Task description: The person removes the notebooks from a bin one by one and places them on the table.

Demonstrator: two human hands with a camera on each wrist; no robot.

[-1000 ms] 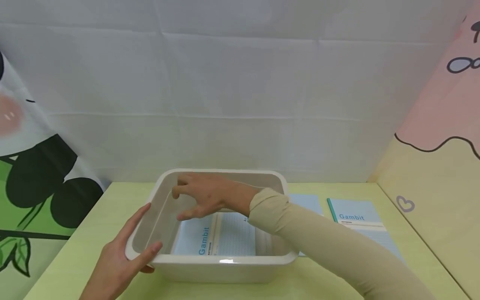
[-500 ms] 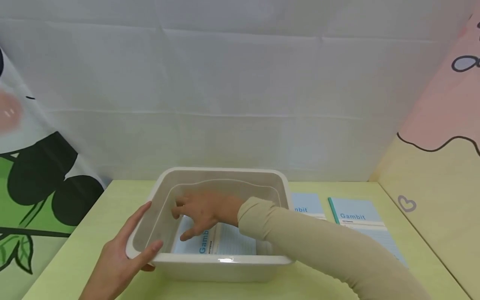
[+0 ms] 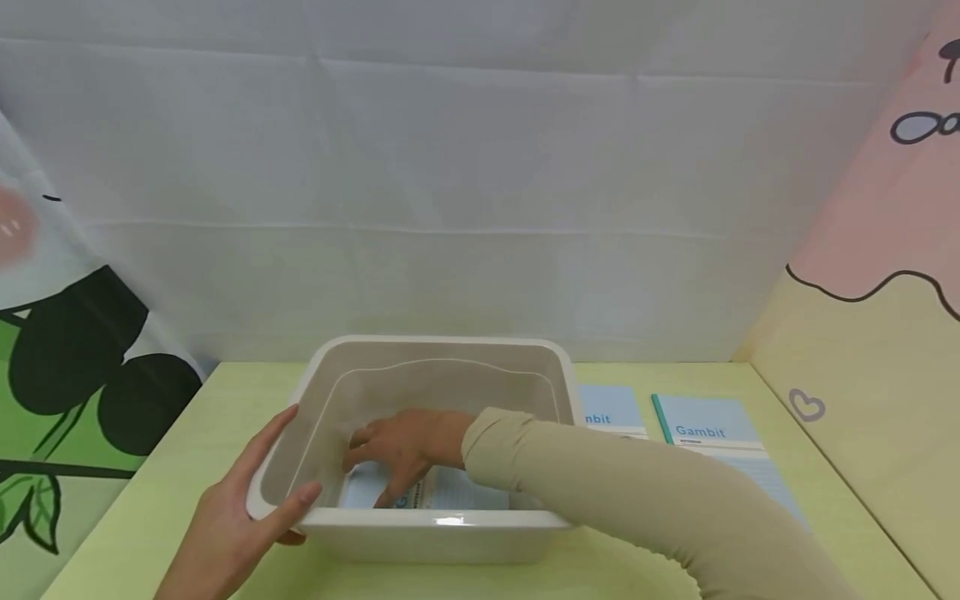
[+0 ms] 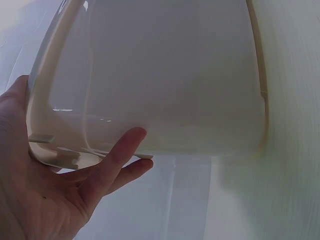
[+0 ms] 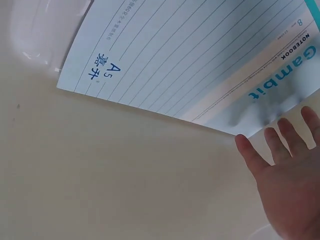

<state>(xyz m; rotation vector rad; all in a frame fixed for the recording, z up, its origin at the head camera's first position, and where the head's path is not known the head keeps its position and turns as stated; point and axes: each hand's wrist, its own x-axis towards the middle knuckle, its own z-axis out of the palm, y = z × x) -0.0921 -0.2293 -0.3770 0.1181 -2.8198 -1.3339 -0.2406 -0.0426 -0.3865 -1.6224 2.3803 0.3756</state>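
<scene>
My left hand (image 3: 225, 517) grips the near left corner of a white plastic basin (image 3: 450, 518), thumb over the rim. In the left wrist view, its fingers lie against the outside wall (image 4: 170, 85). A light blue Gambit notebook (image 3: 468, 492) lies flat on the basin floor. Reaching in from the right, my right hand (image 3: 408, 450) has its fingers spread over the notebook's left part. The right wrist view shows the nearly straight fingertips right at the edge of the notebook cover (image 5: 175, 65), by a corner.
Right of the basin, a blue notebook (image 3: 611, 404) lies partly hidden behind the basin and sleeve. Another Gambit notebook (image 3: 705, 417) with a green spine sits farther right on the pale yellow table (image 3: 262, 387). A grey sheet (image 3: 472, 167) hangs behind.
My right hand has gone down from above the basin to the notebook inside it. The left hand keeps its grip on the corner, and the basin stays in place.
</scene>
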